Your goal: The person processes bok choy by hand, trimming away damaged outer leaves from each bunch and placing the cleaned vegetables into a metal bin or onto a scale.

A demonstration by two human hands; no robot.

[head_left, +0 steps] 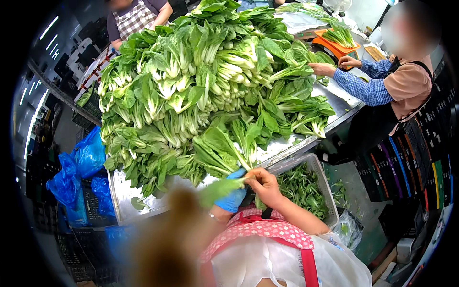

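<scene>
A broad stainless-steel table [125,196] carries a great heap of green bok choy with white stalks [201,81], piled high across most of its top and reaching close to the near edge. Blue plastic bags [81,167] hang beside dark crates at the table's left end. Below the near edge, to the right, stands a pale plastic crate of loose trimmed green leaves [306,189]. Across the table on the right, a person in a blue checked sleeve [361,88] reaches toward the heap, near an orange tray of greens [340,44]; another person in a checked apron [136,19] stands at the far left. At the near edge, the left hand [233,193], in a blue glove, is closed around a single green bok choy bunch [224,184] held just above the table rim, its leaves pointing left. The bare right hand [265,185] pinches the same bunch at its stalk end, fingers curled, touching the gloved hand.
</scene>
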